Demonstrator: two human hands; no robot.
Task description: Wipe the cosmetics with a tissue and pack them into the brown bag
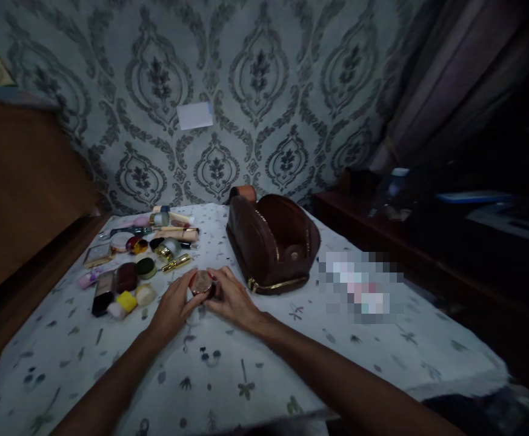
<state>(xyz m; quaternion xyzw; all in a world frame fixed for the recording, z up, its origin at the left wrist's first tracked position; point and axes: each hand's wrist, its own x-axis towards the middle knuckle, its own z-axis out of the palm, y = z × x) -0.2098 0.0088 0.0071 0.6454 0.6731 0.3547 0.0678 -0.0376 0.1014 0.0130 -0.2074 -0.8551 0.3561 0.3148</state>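
Note:
Between my two hands, low over the cloth, is a small round cosmetic jar with a reddish rim and a brownish top. My left hand grips its left side with the fingers curled round it. From the right, my right hand holds the same jar between thumb and fingers. A brown leather toiletry bag stands just beyond my right hand, its zipped mouth wide and its inside dark. Left of my hands lie a gold lipstick tube, a round dark-green jar and a yellow sponge.
Several more cosmetics, among them a compact and a dark bottle, spread over the left of the patterned cloth. A blurred-out item lies right of the bag. Wooden furniture borders the left; a wallpapered wall rises behind.

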